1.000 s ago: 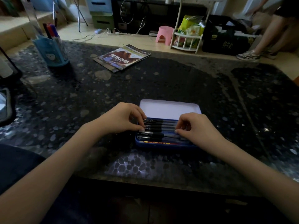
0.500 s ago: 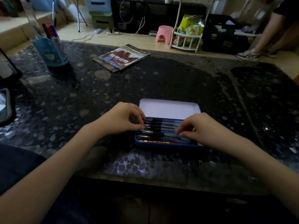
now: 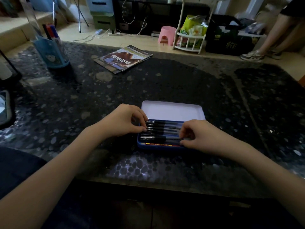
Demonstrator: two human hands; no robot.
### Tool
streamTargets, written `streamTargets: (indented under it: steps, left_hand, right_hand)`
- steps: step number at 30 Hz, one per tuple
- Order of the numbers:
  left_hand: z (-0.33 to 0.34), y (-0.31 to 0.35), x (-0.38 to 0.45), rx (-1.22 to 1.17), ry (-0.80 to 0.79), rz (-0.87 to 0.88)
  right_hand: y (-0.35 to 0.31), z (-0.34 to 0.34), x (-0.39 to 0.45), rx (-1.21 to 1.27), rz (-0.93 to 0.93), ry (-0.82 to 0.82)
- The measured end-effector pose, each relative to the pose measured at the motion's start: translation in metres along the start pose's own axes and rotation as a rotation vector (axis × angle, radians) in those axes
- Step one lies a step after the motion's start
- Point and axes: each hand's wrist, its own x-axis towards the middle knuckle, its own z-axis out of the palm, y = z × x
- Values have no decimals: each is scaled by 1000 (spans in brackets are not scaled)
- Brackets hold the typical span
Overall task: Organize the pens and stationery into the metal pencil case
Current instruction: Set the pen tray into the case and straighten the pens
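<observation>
A blue metal pencil case point(image 3: 158, 147) lies open near the table's front edge, its white lid point(image 3: 171, 110) folded back away from me. Several dark pens point(image 3: 165, 129) lie side by side inside it, and a red pencil point(image 3: 158, 144) lies along the near wall. My left hand point(image 3: 122, 121) is at the case's left end, with thumb and curled fingertips pinching the pens' ends. My right hand point(image 3: 203, 136) covers the right end, where its thumb and fingertips pinch the ends of the nearer pens. That end of the case is hidden under the hand.
On the dark speckled table point(image 3: 165, 83), a blue pen holder point(image 3: 52, 52) with markers stands at the far left. A book point(image 3: 123, 59) lies at the far middle. A dark object point(image 3: 5, 106) sits at the left edge. A person's leg point(image 3: 267, 38) is beyond the table, far right.
My right hand's fingertips have shifted slightly toward the case's near side over the pens. My left hand has barely moved. The person in the background has shifted.
</observation>
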Motion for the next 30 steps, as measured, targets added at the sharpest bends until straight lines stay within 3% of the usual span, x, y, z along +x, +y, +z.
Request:
streamTargets:
  steps: [6, 30]
  left_hand:
    - [-1, 0, 0, 4, -8, -4]
    - [-2, 2, 0, 42, -23, 3]
  right_hand:
    - [-3, -2, 0, 59, 34, -17]
    - [-9, 9, -2, 80, 4, 183]
